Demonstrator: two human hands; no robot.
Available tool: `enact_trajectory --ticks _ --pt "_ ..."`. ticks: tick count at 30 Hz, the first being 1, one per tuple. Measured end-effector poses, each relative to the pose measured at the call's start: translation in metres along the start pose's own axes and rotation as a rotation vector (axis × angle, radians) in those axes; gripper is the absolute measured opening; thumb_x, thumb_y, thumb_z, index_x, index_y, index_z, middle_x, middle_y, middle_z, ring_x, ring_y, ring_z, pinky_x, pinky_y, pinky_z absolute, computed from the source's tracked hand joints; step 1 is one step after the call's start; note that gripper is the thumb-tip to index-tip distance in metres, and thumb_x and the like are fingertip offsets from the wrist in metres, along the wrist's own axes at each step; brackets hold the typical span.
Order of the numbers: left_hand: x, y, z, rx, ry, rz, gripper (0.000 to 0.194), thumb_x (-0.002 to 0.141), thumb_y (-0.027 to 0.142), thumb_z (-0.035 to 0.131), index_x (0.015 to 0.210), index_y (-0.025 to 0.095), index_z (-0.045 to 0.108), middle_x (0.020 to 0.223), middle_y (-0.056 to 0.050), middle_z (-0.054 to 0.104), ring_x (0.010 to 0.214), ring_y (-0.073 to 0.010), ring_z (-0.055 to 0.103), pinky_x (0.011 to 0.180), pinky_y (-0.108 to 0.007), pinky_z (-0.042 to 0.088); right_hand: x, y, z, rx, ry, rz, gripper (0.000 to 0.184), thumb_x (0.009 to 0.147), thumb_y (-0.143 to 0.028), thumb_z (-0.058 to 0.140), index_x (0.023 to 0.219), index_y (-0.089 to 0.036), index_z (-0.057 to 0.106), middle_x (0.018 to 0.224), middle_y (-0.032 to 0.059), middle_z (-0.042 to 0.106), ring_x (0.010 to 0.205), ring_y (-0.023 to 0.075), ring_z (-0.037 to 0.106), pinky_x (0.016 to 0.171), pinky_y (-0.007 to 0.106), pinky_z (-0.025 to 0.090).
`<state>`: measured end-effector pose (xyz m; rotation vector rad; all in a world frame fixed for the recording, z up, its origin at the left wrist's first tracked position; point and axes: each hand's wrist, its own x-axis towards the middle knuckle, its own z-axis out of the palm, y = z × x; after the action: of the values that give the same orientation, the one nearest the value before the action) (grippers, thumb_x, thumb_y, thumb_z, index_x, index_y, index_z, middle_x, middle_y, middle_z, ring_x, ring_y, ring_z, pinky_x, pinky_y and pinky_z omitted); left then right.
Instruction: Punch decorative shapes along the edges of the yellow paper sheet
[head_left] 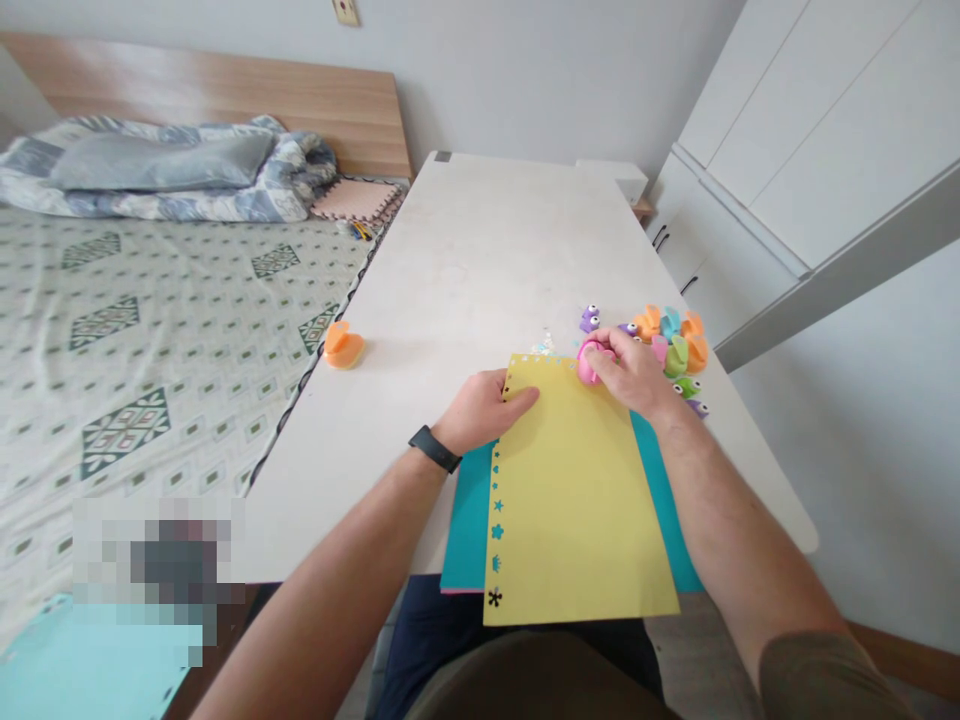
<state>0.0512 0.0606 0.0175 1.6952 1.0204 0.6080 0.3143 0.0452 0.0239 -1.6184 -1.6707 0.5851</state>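
A yellow sheet of paper (574,500) reaches past the table's near edge, with shapes such as stars, a flower and a crown cut along its left side and small holes along its top. My left hand (484,408) pinches its upper left edge, thumb on top. My right hand (630,372) is closed round a pink craft punch (592,362) at the sheet's top edge, toward the right corner. Teal paper (466,525) lies under the yellow sheet. Small punched-out paper bits (545,345) are scattered just beyond the top edge.
Several craft punches (677,355) in orange, blue, green and purple cluster on the right. An orange punch (343,346) stands alone at the white table's (495,240) left edge. A bed (202,300) adjoins on the left; light-blue punched paper (97,655) is at lower left.
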Motion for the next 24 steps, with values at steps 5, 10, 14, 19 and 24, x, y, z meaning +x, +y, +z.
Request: enact_trajectory --ticks 5,10,14,19,24 --pt "0.001 0.000 0.002 -0.023 0.013 0.005 0.045 0.089 0.059 0.064 0.100 0.017 0.076 0.094 -0.007 0.080 0.084 -0.0258 0.075 0.067 -0.030 0.058 -0.002 -0.005 0.000 0.022 -0.015 -0.006 0.027 0.097 -0.043 0.058 0.109 -0.021 0.067 0.085 0.0038 0.075 0.081 0.0213 0.068 0.078 0.034 0.052" --pt "0.002 0.001 0.003 -0.088 0.041 -0.024 0.046 0.088 0.061 0.064 0.097 0.018 0.075 0.091 -0.007 0.080 0.082 -0.0261 0.075 0.066 -0.032 0.058 -0.002 -0.011 0.000 0.060 -0.018 0.003 0.027 0.098 -0.045 0.057 0.107 -0.021 0.067 0.081 0.0025 0.073 0.074 0.0191 0.066 0.072 0.032 0.051" --pt "0.004 0.004 0.003 -0.135 0.034 -0.074 0.046 0.088 0.062 0.064 0.098 0.018 0.075 0.091 -0.008 0.080 0.081 -0.0256 0.075 0.064 -0.031 0.058 0.001 -0.015 0.001 0.122 -0.036 0.048 0.029 0.099 -0.048 0.056 0.106 -0.021 0.065 0.077 0.0019 0.072 0.071 0.0187 0.065 0.069 0.031 0.051" --pt "0.007 0.004 0.001 -0.148 0.028 -0.113 0.045 0.087 0.062 0.065 0.095 0.018 0.074 0.086 -0.007 0.078 0.081 -0.0263 0.074 0.064 -0.031 0.058 0.004 -0.015 0.001 0.093 -0.040 0.067 0.030 0.099 -0.048 0.056 0.107 -0.022 0.066 0.085 0.0043 0.074 0.075 0.0202 0.066 0.072 0.033 0.052" --pt "0.011 0.002 0.000 -0.140 0.020 -0.116 0.044 0.088 0.060 0.064 0.094 0.018 0.074 0.084 -0.006 0.077 0.079 -0.0249 0.073 0.064 -0.031 0.057 0.005 -0.014 0.001 0.068 -0.022 0.056 0.027 0.099 -0.046 0.056 0.108 -0.021 0.066 0.085 0.0041 0.073 0.075 0.0200 0.066 0.072 0.033 0.051"
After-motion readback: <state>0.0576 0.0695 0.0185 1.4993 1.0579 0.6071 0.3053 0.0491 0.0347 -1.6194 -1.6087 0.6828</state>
